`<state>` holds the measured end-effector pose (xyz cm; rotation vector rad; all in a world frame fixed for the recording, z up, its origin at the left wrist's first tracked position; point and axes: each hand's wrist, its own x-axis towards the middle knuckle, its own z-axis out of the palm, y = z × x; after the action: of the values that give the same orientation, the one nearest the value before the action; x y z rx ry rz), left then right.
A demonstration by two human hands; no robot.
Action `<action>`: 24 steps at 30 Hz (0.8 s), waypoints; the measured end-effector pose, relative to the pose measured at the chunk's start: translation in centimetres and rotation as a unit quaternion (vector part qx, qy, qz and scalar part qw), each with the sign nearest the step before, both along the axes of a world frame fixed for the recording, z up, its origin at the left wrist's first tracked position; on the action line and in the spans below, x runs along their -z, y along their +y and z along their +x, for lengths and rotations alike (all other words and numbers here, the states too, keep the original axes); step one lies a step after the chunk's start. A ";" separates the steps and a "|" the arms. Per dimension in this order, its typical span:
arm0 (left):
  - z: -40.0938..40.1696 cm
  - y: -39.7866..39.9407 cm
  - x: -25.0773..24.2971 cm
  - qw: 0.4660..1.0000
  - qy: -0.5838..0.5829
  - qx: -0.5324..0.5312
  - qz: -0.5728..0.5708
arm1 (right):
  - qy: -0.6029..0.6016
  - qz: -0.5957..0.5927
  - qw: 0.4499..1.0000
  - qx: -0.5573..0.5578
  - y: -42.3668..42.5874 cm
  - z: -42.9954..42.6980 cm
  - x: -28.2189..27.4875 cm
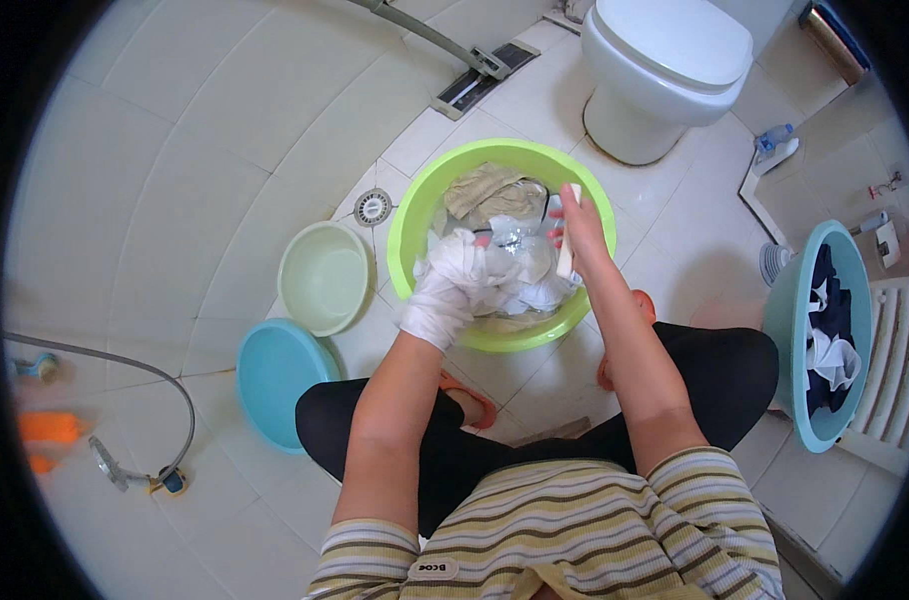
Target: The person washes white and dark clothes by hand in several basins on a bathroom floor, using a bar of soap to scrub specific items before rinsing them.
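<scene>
A lime-green plastic basin [403, 255] stands on the floor before me, with water and wet laundry in it. Wet white cloth [443, 292] wraps my left hand [483, 241] down past the wrist; only a little of the fingers shows, gripping it. Over the basin's right side, my right hand [586, 232] holds a long, flat white bar-like object [566, 259]; whether it is a brush or soap, I cannot tell. Beige cloth [488, 191] lies at the far side of the basin. More white laundry [537, 292] sits below and between my hands.
A pale green basin [322, 279] and a blue basin [274, 382] stand at left. Beyond them is a floor drain [373, 207]. A toilet [664, 67] stands far right. A blue tub [803, 330] holds dark and white clothes. A shower hose [188, 397] hangs at left.
</scene>
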<state>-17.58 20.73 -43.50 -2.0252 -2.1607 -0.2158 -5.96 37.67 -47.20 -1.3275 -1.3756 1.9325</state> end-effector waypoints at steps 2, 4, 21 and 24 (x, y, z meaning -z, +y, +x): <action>-0.8 0.5 1.5 0.996 -0.011 -0.053 0.070 | -0.126 0.242 0.960 -0.065 -1.6 -1.1 -1.5; -4.7 -0.1 3.8 0.944 -0.326 -0.039 -0.036 | -0.142 0.370 0.889 -0.229 -8.5 -2.8 -5.2; 2.6 1.5 -0.2 0.218 -0.958 0.070 0.171 | -0.234 0.553 0.786 -0.151 -8.5 -5.9 -1.7; 1.0 0.0 1.2 0.239 -0.948 0.032 0.210 | -0.143 0.220 0.929 -0.263 -5.3 -6.9 -1.3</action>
<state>-16.57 20.78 -44.67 0.2365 0.5219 1.9509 -12.84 32.36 -45.91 -1.1179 -2.3422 1.5973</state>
